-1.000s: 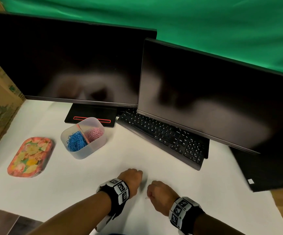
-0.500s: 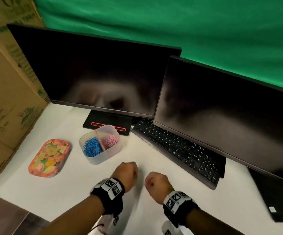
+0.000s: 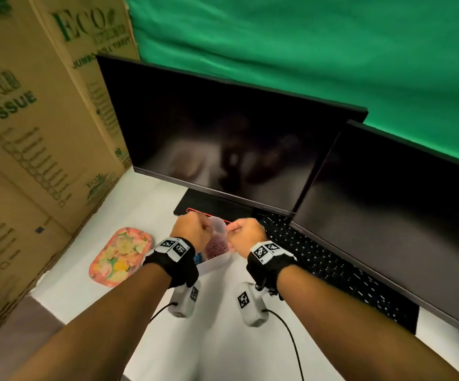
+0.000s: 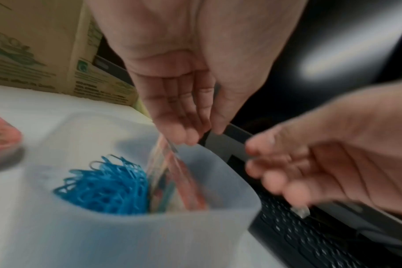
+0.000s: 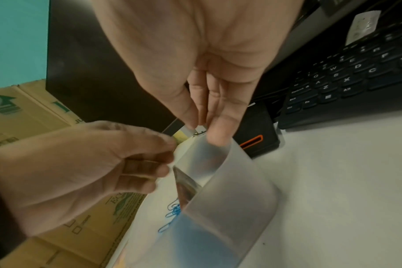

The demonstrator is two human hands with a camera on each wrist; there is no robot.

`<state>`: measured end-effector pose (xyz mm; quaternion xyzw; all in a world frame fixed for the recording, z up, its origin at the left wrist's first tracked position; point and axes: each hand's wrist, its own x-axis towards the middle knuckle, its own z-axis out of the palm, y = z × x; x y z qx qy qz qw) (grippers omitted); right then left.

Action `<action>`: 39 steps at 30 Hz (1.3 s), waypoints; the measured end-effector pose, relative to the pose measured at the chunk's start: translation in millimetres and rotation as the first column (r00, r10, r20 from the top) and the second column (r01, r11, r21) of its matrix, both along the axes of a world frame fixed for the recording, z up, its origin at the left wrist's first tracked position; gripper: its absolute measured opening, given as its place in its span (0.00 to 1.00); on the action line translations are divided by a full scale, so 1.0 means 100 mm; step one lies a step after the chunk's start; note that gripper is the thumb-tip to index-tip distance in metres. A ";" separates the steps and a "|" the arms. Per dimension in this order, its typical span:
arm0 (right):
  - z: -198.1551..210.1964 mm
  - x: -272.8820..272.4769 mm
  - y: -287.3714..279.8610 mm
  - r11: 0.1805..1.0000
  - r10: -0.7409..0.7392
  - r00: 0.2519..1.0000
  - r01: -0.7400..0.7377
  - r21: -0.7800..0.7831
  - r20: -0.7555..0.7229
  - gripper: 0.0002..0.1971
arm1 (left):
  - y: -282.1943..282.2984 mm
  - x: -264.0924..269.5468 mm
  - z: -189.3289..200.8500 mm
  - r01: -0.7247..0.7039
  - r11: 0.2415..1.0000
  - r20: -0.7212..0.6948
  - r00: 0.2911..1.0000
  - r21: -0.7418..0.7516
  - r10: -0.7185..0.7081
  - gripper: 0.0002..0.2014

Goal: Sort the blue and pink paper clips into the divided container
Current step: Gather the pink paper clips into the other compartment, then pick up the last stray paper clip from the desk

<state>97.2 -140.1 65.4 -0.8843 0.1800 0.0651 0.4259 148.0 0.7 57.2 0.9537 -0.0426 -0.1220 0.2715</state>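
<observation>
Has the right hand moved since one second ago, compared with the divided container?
Yes. The right hand has moved from the bare table up to the divided container, now above its keyboard-side rim.

Bare white table [image 3: 223, 339] fills the lower centre of the head view, open for a hand. Monitors [image 3: 223, 138] and keyboard [image 3: 332, 259] block the right and rear; cardboard boxes [image 3: 30, 133] wall the left.

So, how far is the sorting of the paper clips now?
Mostly done, it seems: the blue paper clips and the pink paper clips lie in separate halves of the translucent plastic divided container. In hand: the right hand pinches something small above the rim, too blurred to identify. The left hand hovers beside. What remains is unclear.
</observation>
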 end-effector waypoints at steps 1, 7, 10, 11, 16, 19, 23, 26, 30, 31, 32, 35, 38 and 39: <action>-0.01 -0.03 -0.03 1.000 -0.015 1.000 0.015 0.000 -0.001 0.12 | 0.12 0.02 -0.01 -0.030 0.999 0.021 0.999 -0.042 0.031 0.05; -0.32 -0.42 -0.26 0.979 0.043 0.993 -0.064 -0.192 -0.113 0.08 | 1.07 0.08 -0.20 -0.191 0.948 0.000 0.980 0.253 0.198 0.35; -0.51 -0.71 -0.29 0.941 0.127 0.973 -0.180 -0.286 -0.193 0.13 | 1.40 -0.02 -0.38 -0.189 0.885 -0.119 0.958 0.425 0.262 0.49; -0.56 -0.80 -0.28 0.918 0.175 0.958 -0.242 -0.314 -0.226 0.16 | 1.46 -0.06 -0.45 -0.166 0.870 -0.147 0.954 0.465 0.261 0.53; -0.71 -1.21 -0.21 0.764 0.346 0.832 -0.518 -0.384 -0.435 0.32 | 1.59 -0.19 -0.65 -0.115 0.852 -0.201 0.948 0.510 0.248 0.61; -0.79 -1.37 -0.22 0.734 0.359 0.801 -0.559 -0.386 -0.479 0.38 | 1.61 -0.18 -0.60 -0.160 0.868 -0.193 0.941 0.471 0.279 0.57; -0.82 -1.53 -0.26 0.728 0.364 0.793 -0.570 -0.381 -0.489 0.40 | 1.57 -0.09 -0.39 -0.225 0.913 -0.187 0.935 0.341 0.300 0.56; -0.83 -1.62 -0.29 0.734 0.366 0.799 -0.563 -0.380 -0.478 0.40 | 1.39 0.00 -0.13 -0.163 0.963 -0.096 0.978 0.213 0.187 0.54; -0.82 -1.69 -0.30 0.743 0.364 0.806 -0.554 -0.376 -0.467 0.40 | 0.97 0.06 0.15 0.062 0.993 -0.027 0.998 0.104 -0.059 0.54; -0.82 -1.70 -0.30 0.742 0.366 0.806 -0.554 -0.378 -0.465 0.40 | 0.85 0.04 0.18 0.135 0.984 -0.011 0.991 0.118 -0.135 0.54; -0.82 -1.70 -0.30 0.743 0.366 0.807 -0.553 -0.376 -0.464 0.40 | 0.72 0.01 0.20 0.208 0.966 -0.008 0.978 0.152 -0.209 0.54; -0.82 -1.70 -0.31 0.752 0.364 0.806 -0.550 -0.363 -0.467 0.40 | 0.44 -0.07 0.17 0.353 0.890 -0.052 0.934 0.289 -0.353 0.52; -0.82 -1.70 -0.32 0.763 0.363 0.799 -0.550 -0.338 -0.480 0.39 | 0.31 -0.10 0.12 0.402 0.827 -0.109 0.914 0.394 -0.392 0.52; -0.82 -1.69 -0.32 0.767 0.364 0.800 -0.548 -0.333 -0.478 0.39 | 0.29 -0.10 0.11 0.412 0.813 -0.122 0.909 0.412 -0.399 0.52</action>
